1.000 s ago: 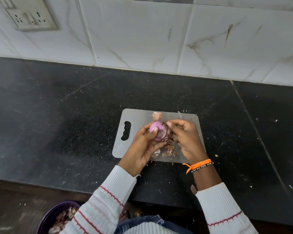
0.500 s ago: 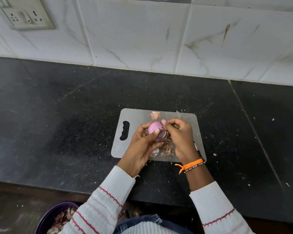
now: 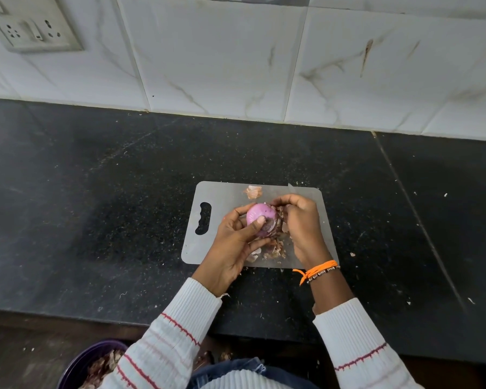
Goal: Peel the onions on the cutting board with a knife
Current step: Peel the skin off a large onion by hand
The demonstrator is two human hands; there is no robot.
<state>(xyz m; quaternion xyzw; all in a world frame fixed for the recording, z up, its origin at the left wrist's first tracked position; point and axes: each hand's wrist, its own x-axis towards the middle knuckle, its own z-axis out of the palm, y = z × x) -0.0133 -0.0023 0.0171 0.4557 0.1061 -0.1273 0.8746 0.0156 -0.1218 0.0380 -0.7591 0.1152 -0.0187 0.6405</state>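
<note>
A grey cutting board (image 3: pixel 222 195) lies on the black counter. Above it my left hand (image 3: pixel 236 242) grips a partly peeled purple onion (image 3: pixel 260 217), with the thumb across its front. My right hand (image 3: pixel 303 223) is curled at the onion's right side, its fingertips on the brown skin still hanging there. A thin grey knife tip (image 3: pixel 291 187) pokes out beyond that hand at the board's far edge; the rest of the knife is hidden. Loose peels (image 3: pixel 275 249) lie on the board under my hands, and one piece of skin (image 3: pixel 253 191) lies near the far edge.
A purple bowl (image 3: pixel 87 360) holding onion skins sits below the counter's front edge at lower left. The black counter (image 3: pixel 96 206) carries small flecks of peel. Behind it rises a white tiled wall with a socket plate (image 3: pixel 34 26) at the upper left.
My left hand has turned the onion so more of its peeled purple side shows. My right hand has closed in against the onion's right side.
</note>
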